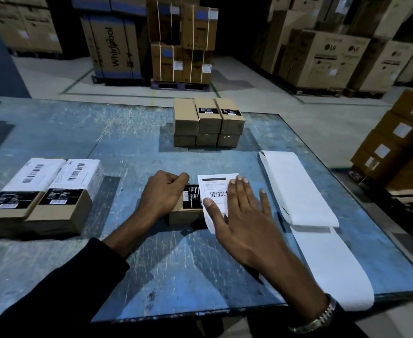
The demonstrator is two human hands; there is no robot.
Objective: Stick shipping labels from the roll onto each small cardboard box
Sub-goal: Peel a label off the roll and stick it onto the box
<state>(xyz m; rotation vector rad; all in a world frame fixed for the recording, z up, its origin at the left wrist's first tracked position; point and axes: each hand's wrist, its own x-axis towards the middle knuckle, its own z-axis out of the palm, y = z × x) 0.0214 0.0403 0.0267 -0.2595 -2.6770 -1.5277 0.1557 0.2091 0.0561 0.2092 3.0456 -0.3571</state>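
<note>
The small cardboard box [184,213] being worked on lies on the blue bench [54,132], directly in front of the person. The left hand [162,193] rests on its left part with the fingers curled together over the far edge, so it holds the box steady. The right hand [243,211] lies flat, with the fingers spread apart, on a white shipping label [212,189] that covers the right part of the box. It presses on the label but grips nothing.

The label's long axis runs away from the person, and part of it seems to hang over the near side of the box. I judge that the next move is to smooth the label down, so the right hand, which is already on the label, should do it, while the left hand keeps the box in place.

The label roll [298,189] lies just to the right of the right hand, with its strip [334,264] running toward the near edge of the bench. The right hand is therefore the nearer one for the next label.

Two labelled boxes [42,196] stand to the left, each with a white label with a barcode and a black sticker. A stack of plain boxes [207,123] waits at the far middle of the bench; two of them show black stickers. The small print on all of these is too fine to read.

On the big cartons behind, I can read "Whirlpool" [112,47] and "LG" [329,48].
</note>
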